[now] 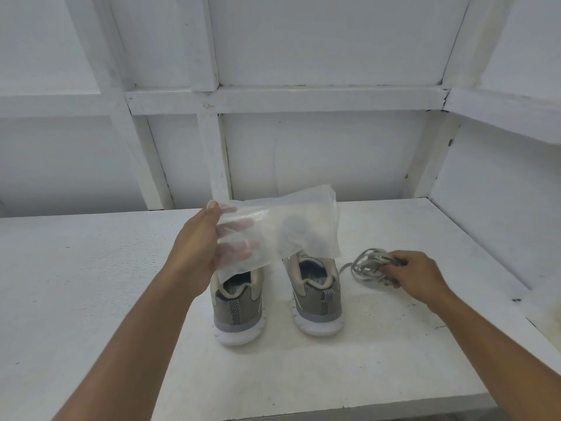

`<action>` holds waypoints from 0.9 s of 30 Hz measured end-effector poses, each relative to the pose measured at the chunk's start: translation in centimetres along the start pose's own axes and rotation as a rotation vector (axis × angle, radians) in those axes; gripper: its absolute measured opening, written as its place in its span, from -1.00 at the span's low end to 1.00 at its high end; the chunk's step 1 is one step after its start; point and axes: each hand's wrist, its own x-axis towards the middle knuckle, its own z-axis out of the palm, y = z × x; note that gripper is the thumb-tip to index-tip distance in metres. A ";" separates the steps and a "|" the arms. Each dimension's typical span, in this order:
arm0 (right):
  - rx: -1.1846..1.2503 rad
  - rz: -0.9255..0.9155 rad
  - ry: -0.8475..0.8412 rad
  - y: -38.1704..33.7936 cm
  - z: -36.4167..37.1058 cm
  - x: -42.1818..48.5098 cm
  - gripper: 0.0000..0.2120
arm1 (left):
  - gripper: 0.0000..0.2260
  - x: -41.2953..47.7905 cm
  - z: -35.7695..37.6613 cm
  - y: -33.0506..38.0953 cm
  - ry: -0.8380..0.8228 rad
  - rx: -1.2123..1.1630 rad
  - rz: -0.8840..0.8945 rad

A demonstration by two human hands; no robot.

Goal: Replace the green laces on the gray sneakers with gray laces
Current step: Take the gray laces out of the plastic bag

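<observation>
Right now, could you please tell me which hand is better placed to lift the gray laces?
The right hand: it grips the gray laces, which lie right of the sneakers. The left hand is busy holding a plastic bag.

text "FO", cut off | on insole of right sneaker (318, 299) | left sneaker (236, 311) insole: letters blurred

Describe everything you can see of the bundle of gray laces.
The gray laces are a loosely coiled, tangled bundle of cord lying on the white table, to the right of the right sneaker. One strand trails toward that shoe, but I cannot tell whether it touches. The right hand grips the bundle's right side with curled fingers.
</observation>
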 end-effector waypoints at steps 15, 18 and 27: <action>-0.109 0.263 -0.089 -1.2 -0.6 -0.2 -0.34 | -0.66 -0.2 0.1 -0.5 0.064 -0.015 -0.013; -0.061 0.087 -0.033 -3.7 -1.2 -0.7 -0.53 | -0.67 -0.3 0.5 -0.6 0.078 -0.006 -0.005; 0.650 -0.104 -0.436 -12.1 0.8 -6.6 -0.67 | -0.63 0.7 1.3 -0.7 0.093 0.034 0.023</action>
